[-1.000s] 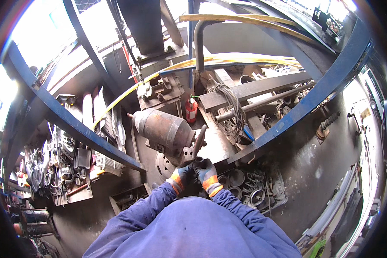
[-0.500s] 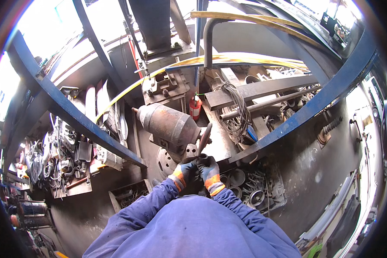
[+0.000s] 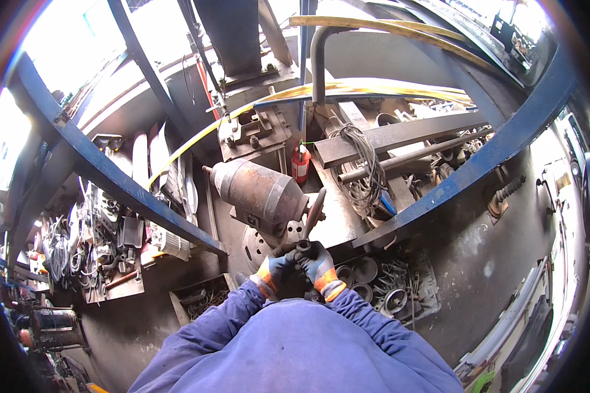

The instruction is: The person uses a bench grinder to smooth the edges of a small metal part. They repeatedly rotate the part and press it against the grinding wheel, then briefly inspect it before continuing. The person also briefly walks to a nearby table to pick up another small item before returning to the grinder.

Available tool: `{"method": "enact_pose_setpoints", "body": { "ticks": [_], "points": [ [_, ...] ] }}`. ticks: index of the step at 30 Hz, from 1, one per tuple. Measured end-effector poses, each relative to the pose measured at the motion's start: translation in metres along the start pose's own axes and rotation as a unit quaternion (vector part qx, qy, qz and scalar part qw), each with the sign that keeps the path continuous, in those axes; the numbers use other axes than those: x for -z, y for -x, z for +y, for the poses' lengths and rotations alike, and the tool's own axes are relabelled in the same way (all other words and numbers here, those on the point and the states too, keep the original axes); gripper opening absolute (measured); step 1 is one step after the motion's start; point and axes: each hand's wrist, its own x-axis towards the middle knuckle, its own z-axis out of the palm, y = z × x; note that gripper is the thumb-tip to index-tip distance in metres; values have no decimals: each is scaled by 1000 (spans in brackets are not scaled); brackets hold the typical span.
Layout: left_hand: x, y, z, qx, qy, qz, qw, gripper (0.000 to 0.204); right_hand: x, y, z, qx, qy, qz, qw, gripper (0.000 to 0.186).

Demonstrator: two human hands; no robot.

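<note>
At nine o'clock, a rack of tangled metal parts (image 3: 98, 242) hangs under a blue steel beam (image 3: 111, 173). Toward the centre lies a rusty, dull-grey motor (image 3: 259, 193), a cylinder whose long axis runs from ten o'clock down to four o'clock, resting on the greasy surface (image 3: 337, 223). At its lower end, just at six o'clock from it, the left hand (image 3: 276, 270) and the right hand (image 3: 316, 263) meet, both in dark gloves with orange cuffs. Both are clenched around the base of a dark metal tool (image 3: 313, 216), whose shaft rises toward one o'clock, just beside the motor's end plate. The motor lies at eleven o'clock from the hands, the left hand slightly nearer. A small red extinguisher (image 3: 300, 164) stands behind. At four o'clock, round metal rings (image 3: 387, 288) sit in a tray.
</note>
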Motion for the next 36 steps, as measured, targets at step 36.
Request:
{"method": "enact_pose_setpoints", "body": {
  "ticks": [36],
  "points": [
    [-40, -9, 8, -137, -259, 155, 944, 40, -3, -3, -5, 70, 132, 52, 987, 33]
  ]
}}
